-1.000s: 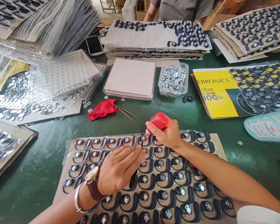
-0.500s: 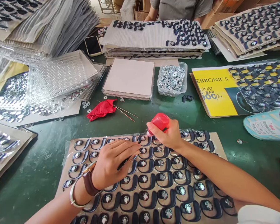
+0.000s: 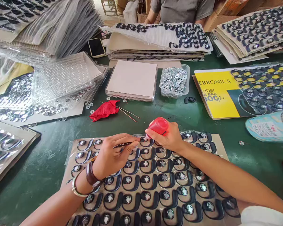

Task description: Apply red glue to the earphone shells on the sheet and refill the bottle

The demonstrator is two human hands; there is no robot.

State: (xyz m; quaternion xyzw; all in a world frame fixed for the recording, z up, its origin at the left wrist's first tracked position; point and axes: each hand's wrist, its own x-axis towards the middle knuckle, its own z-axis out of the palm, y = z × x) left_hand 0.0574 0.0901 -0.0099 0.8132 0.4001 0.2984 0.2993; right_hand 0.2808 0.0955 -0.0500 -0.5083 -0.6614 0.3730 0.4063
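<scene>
My right hand (image 3: 172, 138) is wrapped round a red squeeze bottle (image 3: 159, 125), tilted with its tip down at a black ear-hook part (image 3: 145, 141) in the back row. My left hand (image 3: 112, 157) pinches a dark, slim tool that looks like tweezers (image 3: 122, 144), its point close to the same part. Under both hands lies a brown cardboard sheet (image 3: 223, 149) covered with clear film, bearing rows of ear-hook parts with round silvery centres. Some of these parts are hidden behind my hands and forearms.
Behind the sheet lie a red cloth (image 3: 105, 110) with thin metal sticks, stacked flat cases (image 3: 132, 78) and a clear tub (image 3: 174, 81) of metal washers. A yellow box panel (image 3: 217, 91) holds more parts at right. Across the table sits a person (image 3: 181, 11) behind a stack of sheets.
The bottle has tipped lower and left, its tip now at the part. My left hand has turned, showing the tweezers. Across the table, the white sheet's left side has lifted off the cardboard.
</scene>
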